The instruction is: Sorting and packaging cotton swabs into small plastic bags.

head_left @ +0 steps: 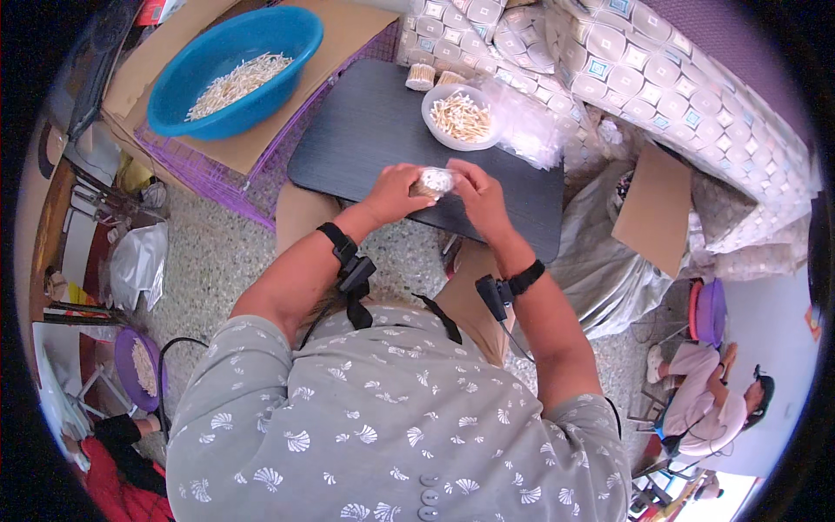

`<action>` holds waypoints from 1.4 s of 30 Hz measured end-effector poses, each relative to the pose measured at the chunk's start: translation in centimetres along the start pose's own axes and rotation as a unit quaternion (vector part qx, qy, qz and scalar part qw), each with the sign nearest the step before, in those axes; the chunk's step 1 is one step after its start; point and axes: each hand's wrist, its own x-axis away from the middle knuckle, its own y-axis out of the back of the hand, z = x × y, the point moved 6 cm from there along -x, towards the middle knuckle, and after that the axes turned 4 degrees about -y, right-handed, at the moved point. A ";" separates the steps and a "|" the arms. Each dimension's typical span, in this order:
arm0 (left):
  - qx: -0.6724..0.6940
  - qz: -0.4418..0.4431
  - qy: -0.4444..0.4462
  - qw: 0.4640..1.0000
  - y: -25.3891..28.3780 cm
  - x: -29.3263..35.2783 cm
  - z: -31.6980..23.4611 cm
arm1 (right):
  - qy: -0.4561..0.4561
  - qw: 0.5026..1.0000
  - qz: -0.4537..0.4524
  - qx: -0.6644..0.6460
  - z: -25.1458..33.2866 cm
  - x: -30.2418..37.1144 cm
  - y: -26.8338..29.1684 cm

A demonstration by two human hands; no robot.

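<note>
Over the near edge of a dark folding table [357, 122], a bundle of cotton swabs [432, 184] with white tips rests in my left hand [396, 193], whose fingers are wrapped round it. Clear plastic seems to cover it. My right hand [480, 198] is closed at the bundle's right side, its fingertips pinching what looks like the plastic. Just beyond, a white bowl [461, 145] holds loose cotton swabs [461, 117]. Clear plastic bags [531, 126] lie in a heap to its right. Behind the bowl stands a round swab bundle [420, 76], with another beside it.
At far left, a large blue basin [304, 39] of loose swabs sits on cardboard [252, 157] over a purple wire frame [209, 183]. A patterned sofa [678, 96] borders the right. A cardboard flap [654, 209] rises near draped grey cloth. Another person [709, 409] sits at lower right.
</note>
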 end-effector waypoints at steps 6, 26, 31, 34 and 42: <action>0.007 0.002 0.005 1.000 -0.1 0.1 0.4 | 0.077 0.985 0.035 0.151 0.8 1.1 -0.8; 0.334 0.032 0.153 0.929 -0.1 0.6 2.9 | 0.037 0.986 -0.031 0.157 -0.6 0.2 -2.1; 0.168 0.076 0.111 0.977 1.3 -0.7 -1.5 | 0.057 0.986 -0.049 0.149 -0.8 0.7 -1.0; 0.207 0.057 0.071 0.974 1.5 -0.6 -1.4 | 0.089 0.988 -0.049 0.113 0.1 1.1 -1.3; 0.178 0.090 0.064 0.978 2.6 -2.0 -2.6 | 0.080 0.995 -0.047 0.037 2.1 1.0 -0.6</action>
